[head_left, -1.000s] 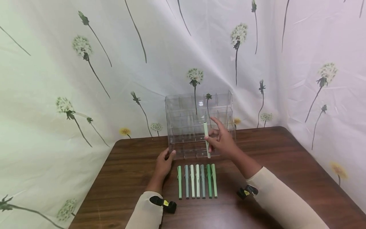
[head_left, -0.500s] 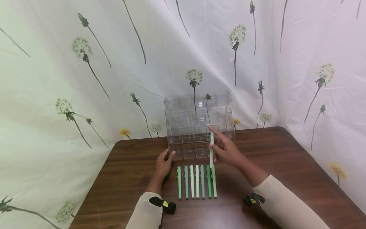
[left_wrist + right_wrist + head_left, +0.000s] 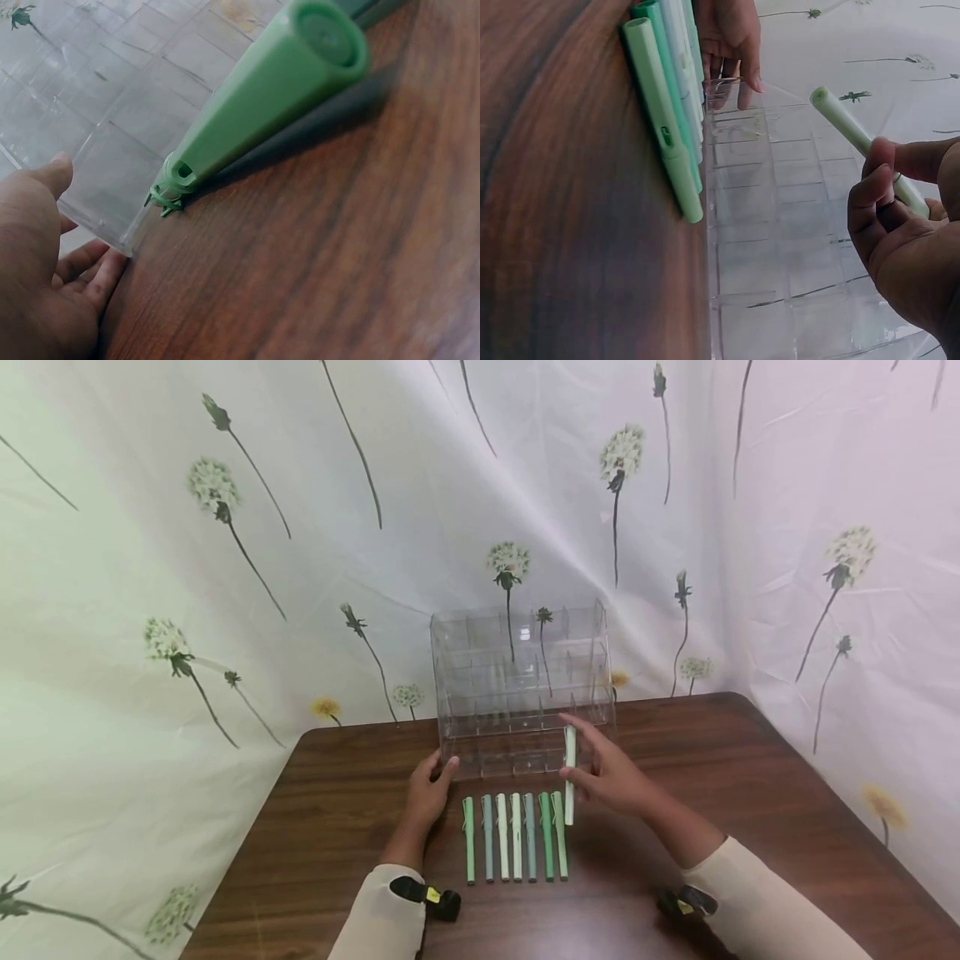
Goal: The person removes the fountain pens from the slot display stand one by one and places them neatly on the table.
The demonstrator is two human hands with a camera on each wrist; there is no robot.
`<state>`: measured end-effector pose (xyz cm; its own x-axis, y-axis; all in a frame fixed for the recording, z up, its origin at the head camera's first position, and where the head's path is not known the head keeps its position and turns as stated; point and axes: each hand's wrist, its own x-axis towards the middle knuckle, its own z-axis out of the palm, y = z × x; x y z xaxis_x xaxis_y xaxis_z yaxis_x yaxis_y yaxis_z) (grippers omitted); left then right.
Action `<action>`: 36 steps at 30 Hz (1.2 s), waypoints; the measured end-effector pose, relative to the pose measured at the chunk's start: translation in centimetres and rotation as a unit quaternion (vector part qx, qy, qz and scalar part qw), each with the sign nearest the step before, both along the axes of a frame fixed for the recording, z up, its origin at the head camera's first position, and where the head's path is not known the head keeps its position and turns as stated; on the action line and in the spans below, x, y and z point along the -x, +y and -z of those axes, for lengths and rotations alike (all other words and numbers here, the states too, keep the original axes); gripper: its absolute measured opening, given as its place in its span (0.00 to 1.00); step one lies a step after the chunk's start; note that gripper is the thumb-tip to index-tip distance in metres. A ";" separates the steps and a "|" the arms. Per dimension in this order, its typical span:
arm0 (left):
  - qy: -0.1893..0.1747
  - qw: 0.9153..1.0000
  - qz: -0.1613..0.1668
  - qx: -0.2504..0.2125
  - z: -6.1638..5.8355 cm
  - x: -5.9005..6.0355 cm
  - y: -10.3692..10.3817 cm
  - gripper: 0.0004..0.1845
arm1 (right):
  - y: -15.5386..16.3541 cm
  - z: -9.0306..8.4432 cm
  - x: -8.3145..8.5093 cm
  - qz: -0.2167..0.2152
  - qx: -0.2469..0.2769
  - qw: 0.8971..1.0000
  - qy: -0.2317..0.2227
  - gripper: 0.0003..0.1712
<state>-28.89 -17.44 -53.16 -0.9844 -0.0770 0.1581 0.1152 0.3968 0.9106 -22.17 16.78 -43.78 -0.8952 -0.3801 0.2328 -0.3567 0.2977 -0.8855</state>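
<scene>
A clear tiered organizer (image 3: 521, 685) with many small compartments stands at the back of the brown table (image 3: 787, 793). In front of it lies a row of several green pens (image 3: 514, 837), side by side. My right hand (image 3: 609, 774) pinches a pale green pen (image 3: 570, 774), held upright just right of the row and near the organizer's front right; the right wrist view shows the same pale green pen (image 3: 859, 141) in my fingers (image 3: 874, 199). My left hand (image 3: 430, 793) touches the organizer's front left corner (image 3: 124, 244) with its fingers. The leftmost green pen (image 3: 259, 105) lies close by.
A white cloth printed with dandelions (image 3: 225, 527) hangs behind and on both sides of the table. Bare wood shows to the left (image 3: 330, 827) and right of the pens. Small black devices are strapped to both wrists (image 3: 427, 893).
My right hand has brought the pale green pen down and to the right, from in front of the organizer's compartments to beside the row of pens. The left hand stays on the organizer's corner.
</scene>
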 end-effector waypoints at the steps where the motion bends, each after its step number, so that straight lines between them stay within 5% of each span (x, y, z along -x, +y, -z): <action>1: 0.000 1.000 -0.001 0.000 0.0 -0.1 0.0 0.32 | 0.1 0.1 -0.1 -0.001 0.000 1.000 -0.005 0.54; 36: -0.027 1.000 0.005 0.004 -0.2 -0.1 -0.2 0.37 | 2.3 4.6 -1.0 -0.044 -0.041 0.994 -0.093 0.54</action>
